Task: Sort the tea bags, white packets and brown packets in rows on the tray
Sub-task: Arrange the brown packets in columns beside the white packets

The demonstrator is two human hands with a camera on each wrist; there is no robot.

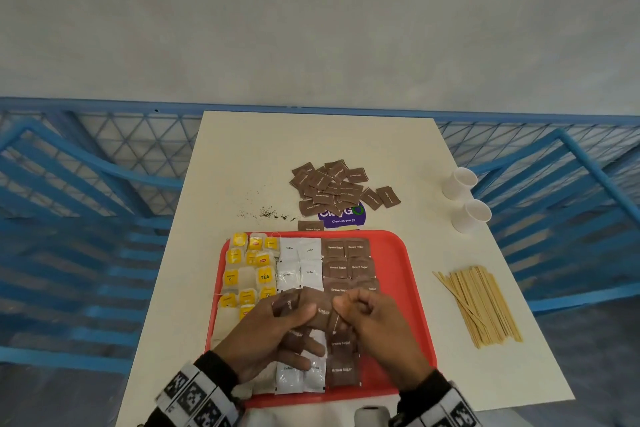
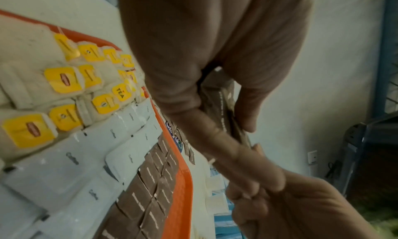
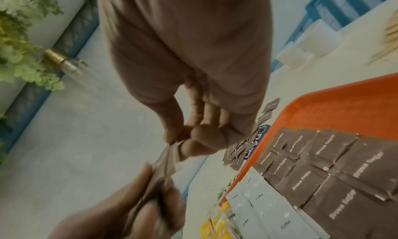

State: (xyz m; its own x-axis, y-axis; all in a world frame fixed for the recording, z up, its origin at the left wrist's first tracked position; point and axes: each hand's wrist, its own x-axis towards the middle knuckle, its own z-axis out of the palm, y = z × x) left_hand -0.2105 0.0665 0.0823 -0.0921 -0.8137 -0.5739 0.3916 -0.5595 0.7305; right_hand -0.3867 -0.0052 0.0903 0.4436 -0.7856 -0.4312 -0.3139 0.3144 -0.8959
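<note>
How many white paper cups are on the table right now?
2. Both stand on the table's right side beyond the tray: the farther cup and the nearer cup just in front of it. None looks hidden.

Brown packets [image 1: 347, 257] read "Brown Sugar", white packets [image 1: 298, 262] "Coffee", a tag [image 1: 265, 276] "TEA"

Head overhead; wrists close, tray [image 1: 412, 267] shared

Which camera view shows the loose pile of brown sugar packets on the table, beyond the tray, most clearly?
The head view: the whole pile of brown sugar packets lies unobstructed beyond the red tray. The right wrist view shows only part of it, small and blurred past the right hand. The left wrist view shows a few packets.
</note>
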